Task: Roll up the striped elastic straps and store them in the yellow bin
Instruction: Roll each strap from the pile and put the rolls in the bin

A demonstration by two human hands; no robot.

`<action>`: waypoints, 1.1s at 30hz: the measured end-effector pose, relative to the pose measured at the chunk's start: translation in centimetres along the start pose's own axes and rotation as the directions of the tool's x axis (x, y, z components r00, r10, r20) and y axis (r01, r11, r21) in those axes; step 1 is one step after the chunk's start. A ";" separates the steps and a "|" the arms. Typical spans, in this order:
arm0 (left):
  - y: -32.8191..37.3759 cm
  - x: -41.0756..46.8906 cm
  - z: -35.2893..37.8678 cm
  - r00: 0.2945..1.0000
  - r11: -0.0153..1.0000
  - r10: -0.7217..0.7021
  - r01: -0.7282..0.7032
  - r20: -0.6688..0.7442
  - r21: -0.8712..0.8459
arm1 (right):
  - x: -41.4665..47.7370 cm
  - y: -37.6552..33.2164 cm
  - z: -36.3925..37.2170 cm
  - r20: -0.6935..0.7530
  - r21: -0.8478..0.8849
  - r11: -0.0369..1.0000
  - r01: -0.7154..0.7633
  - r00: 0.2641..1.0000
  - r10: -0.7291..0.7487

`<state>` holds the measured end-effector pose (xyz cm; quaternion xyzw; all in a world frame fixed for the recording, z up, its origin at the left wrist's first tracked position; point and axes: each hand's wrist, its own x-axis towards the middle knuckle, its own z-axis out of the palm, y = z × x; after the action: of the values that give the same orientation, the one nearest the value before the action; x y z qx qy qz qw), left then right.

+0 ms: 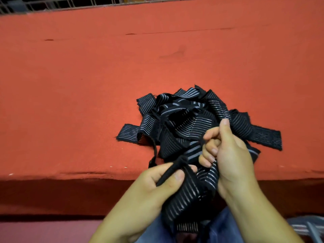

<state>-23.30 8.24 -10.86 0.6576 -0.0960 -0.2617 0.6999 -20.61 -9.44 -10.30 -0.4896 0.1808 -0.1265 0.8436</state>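
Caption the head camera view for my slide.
Left hand and right hand grip a striped strap near the pile on red table.

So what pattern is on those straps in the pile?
Black with thin pale grey stripes, on the straps in the head view.

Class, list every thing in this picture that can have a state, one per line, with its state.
red table cover: spread flat, slightly creased.
strap pile: loose, tangled, unrolled, on red table cover.
held strap: mostly unrolled, hanging past the cover's front edge.
left hand: pinches held strap's bunched edge.
right hand: fingers curled round held strap.
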 end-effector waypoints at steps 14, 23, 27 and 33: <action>-2.8 -4.2 4.6 0.996 0.998 0.055 -0.057 -0.067 -0.034 | -6.3 1.6 -0.8 -0.106 -0.245 0.933 0.264 0.949 -0.296; -3.8 -7.5 6.4 1.000 0.979 -0.003 0.001 -0.011 -0.202 | -9.8 3.0 -2.8 -0.114 -0.358 0.873 0.331 0.912 -0.393; -4.0 -8.8 6.6 1.000 0.966 0.004 -0.011 -0.027 -0.258 | -11.1 3.6 -3.6 -0.097 -0.427 0.838 0.340 0.904 -0.416; -4.6 -11.1 6.8 0.998 0.967 0.041 -0.053 -0.054 -0.248 | -14.4 4.1 -4.7 -0.046 -0.526 0.761 0.381 0.880 -0.472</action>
<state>-37.01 7.78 -12.23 0.5684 -0.0610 -0.2389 0.7849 -35.45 -5.51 -13.41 -0.7067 0.1643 -0.3069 0.6159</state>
